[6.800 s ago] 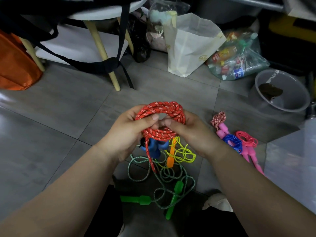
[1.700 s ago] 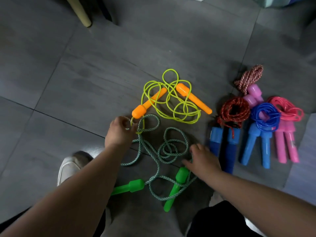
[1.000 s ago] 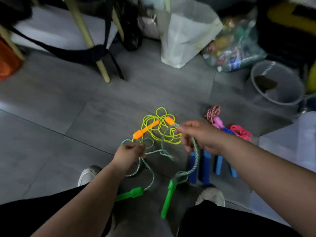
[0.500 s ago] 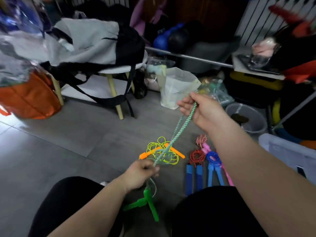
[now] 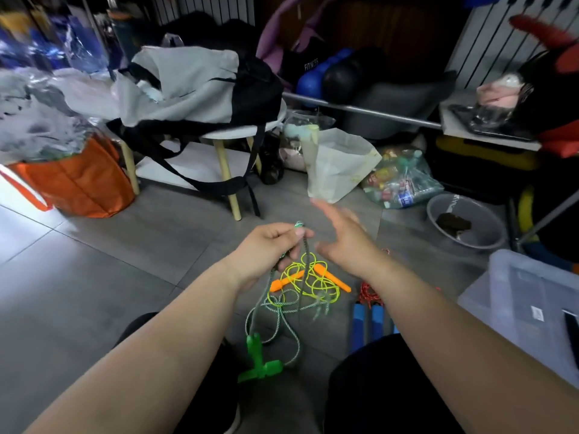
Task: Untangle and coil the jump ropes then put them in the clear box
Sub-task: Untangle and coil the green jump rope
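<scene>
Green-and-white braided cord is the matter in hand: the green jump rope (image 5: pixel 254 349) hangs from the left hand (image 5: pixel 266 249), whose grip is clamped on a bend of the cord between thumb and fingertips. Its two green handles (image 5: pixel 269 369) lie crossed low down by the person's knees. The right hand (image 5: pixel 341 239) is just beside the left with its grip apart, fingers spread and holding nothing; it is blurred. Lower loops of the green cord cross the yellow jump rope (image 5: pixel 332 277), which lies loose on the floor with its orange handles. Whether the two are truly knotted cannot be told. The step looks like untangling before coiling, so the sound course is to keep the left pinch firm and high. The right hand can then run down one strand at a time and lift each loop clear of the yellow cord rather than tug. Tugging would likely tighten any snag and drag the yellow rope along. Once the cord hangs free and the handles sit side by side, even loops wound over the left hand should hold their shape. A red rope with blue handles (image 5: pixel 358 321) already lies coiled nearby, and the clear box (image 5: pixel 532 311) waits near the right arm.
</scene>
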The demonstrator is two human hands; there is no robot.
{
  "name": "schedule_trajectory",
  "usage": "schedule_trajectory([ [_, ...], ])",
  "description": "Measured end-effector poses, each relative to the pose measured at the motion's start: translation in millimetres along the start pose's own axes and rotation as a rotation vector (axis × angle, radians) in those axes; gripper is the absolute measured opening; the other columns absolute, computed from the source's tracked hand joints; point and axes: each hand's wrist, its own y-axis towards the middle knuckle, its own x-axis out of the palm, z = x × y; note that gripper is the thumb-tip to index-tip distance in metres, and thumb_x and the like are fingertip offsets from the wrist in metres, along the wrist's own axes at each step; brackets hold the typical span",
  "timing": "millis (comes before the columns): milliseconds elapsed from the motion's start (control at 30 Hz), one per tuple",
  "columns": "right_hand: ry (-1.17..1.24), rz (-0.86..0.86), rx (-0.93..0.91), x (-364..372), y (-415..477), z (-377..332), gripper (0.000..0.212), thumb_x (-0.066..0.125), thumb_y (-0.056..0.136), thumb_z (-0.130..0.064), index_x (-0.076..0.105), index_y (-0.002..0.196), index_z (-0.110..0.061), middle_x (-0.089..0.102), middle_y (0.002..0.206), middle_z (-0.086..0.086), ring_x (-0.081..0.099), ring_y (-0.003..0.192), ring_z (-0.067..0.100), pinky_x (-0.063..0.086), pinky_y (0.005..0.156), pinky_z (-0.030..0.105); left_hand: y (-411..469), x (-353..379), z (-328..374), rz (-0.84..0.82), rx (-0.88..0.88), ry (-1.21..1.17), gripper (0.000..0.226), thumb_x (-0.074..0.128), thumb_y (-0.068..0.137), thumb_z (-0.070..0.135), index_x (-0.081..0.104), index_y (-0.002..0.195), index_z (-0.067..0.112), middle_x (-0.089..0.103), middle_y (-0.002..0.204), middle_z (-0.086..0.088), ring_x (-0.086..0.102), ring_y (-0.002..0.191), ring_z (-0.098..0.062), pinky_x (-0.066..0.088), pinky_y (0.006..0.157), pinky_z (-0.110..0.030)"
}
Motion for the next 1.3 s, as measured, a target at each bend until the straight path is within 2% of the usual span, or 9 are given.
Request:
schedule_trajectory([
  [67, 0.041, -0.117, -0.108, 6.4, 2.7, -2.5, 0.031, 0.062, 0.082, -0.01, 0.058, 0.114, -0.008, 0.061, 0.102, 0.001, 0.053, 0.108, 0.012, 0.038, 0.097, 0.034, 2.2, 0.1, 3.0, -0.035, 0.01, -0.012, 0.024, 0.041, 0.096, 0.014, 0.061, 0.083, 0.016, 0.047, 0.043, 0.01, 0.032, 0.035, -0.003, 0.026, 0.042, -0.016],
  [133, 0.234, -0.127, -0.05, 5.6, 5.0, -3.3, 0.008, 0.06, 0.084, -0.008, 0.063, 0.089, -0.001, 0.059, 0.064, -0.008, 0.054, 0.062, -0.006, 0.044, 0.07, 0.024, 1.3, -2.9, 4.2, -0.041, 0.005, -0.015, 0.023, 0.043, 0.094, 0.013, 0.061, 0.08, 0.015, 0.044, 0.042, 0.01, 0.031, 0.035, -0.003, 0.024, 0.041, -0.016],
  [233, 0.445, 0.004, 0.04, -5.2, 8.2, -6.0, 0.025, 0.05, 0.09, -0.003, 0.052, 0.068, -0.015, 0.052, 0.044, -0.007, 0.05, 0.038, -0.003, 0.042, 0.052, 0.014, -3.8, -12.8, -2.4, 0.007, -0.05, -0.022, 0.022, 0.048, 0.092, 0.008, 0.059, 0.074, 0.015, 0.036, 0.041, 0.011, 0.028, 0.036, -0.005, 0.023, 0.042, -0.016],
  [500, 0.562, 0.42, 0.244, -53.8, 14.3, 13.9, 0.027, 0.038, 0.096, -0.009, 0.045, 0.072, -0.02, 0.046, 0.061, 0.002, 0.051, 0.032, 0.001, 0.046, 0.044, 0.019, -22.8, -46.6, -42.7, 0.094, -0.206, 0.191, 0.037, 0.054, 0.09, 0.011, 0.045, 0.054, 0.011, 0.039, 0.035, 0.007, 0.034, 0.034, -0.004, 0.03, 0.044, -0.014],
  [633, 0.675, 0.522, 0.317, -58.3, 14.3, 29.1, 0.024, 0.038, 0.096, -0.009, 0.046, 0.074, -0.016, 0.042, 0.062, 0.005, 0.043, 0.026, 0.001, 0.04, 0.033, 0.015, -23.3, -55.1, -56.4, 0.117, -0.28, 0.059, 0.032, 0.044, 0.096, 0.018, 0.05, 0.066, 0.008, 0.036, 0.037, 0.006, 0.032, 0.032, -0.006, 0.028, 0.04, -0.015],
  [867, 0.669, 0.313, 0.381, -12.2, 24.5, 41.6, 0.011, 0.046, 0.093, -0.006, 0.052, 0.087, -0.013, 0.046, 0.06, 0.005, 0.042, 0.028, 0.0, 0.038, 0.035, 0.013, 0.1, -42.3, -56.6, 0.116, -0.288, -0.35, 0.031, 0.032, 0.098, 0.02, 0.046, 0.074, 0.008, 0.037, 0.038, 0.005, 0.023, 0.028, -0.004, 0.022, 0.034, -0.011],
  [1033, 0.643, 0.113, 0.309, 15.5, 38.2, 46.9, 0.01, 0.059, 0.085, -0.007, 0.061, 0.08, -0.015, 0.062, 0.072, -0.007, 0.056, 0.054, -0.008, 0.042, 0.056, 0.001, 24.2, -29.5, -65.5, 0.051, -0.268, -0.29, 0.018, 0.041, 0.093, 0.009, 0.057, 0.084, 0.01, 0.05, 0.05, 0.007, 0.028, 0.03, -0.002, 0.022, 0.034, -0.012],
  [1200, 0.641, -0.074, 0.268, 26.9, 49.8, 53.6, 0.014, 0.065, 0.08, -0.009, 0.063, 0.073, -0.021, 0.062, 0.051, -0.019, 0.052, 0.047, -0.014, 0.036, 0.047, 0.003, 55.2, -16.9, -65.9, 0.037, -0.244, -0.15, 0.019, 0.051, 0.09, 0.013, 0.056, 0.102, 0.027, 0.052, 0.067, 0.003, 0.027, 0.037, -0.003, 0.025, 0.039, -0.012],
  [1300, 0.665, -0.171, 0.239, 34.6, 56.2, 57.7, 0.016, 0.06, 0.083, -0.004, 0.062, 0.075, -0.018, 0.06, 0.045, -0.017, 0.051, 0.045, -0.009, 0.038, 0.048, 0.004, 75.3, -16.5, -65.4, -0.008, -0.228, -0.041, 0.017, 0.056, 0.088, 0.013, 0.059, 0.095, 0.028, 0.049, 0.048, 0.012, 0.028, 0.037, -0.001, 0.023, 0.04, -0.012],
])
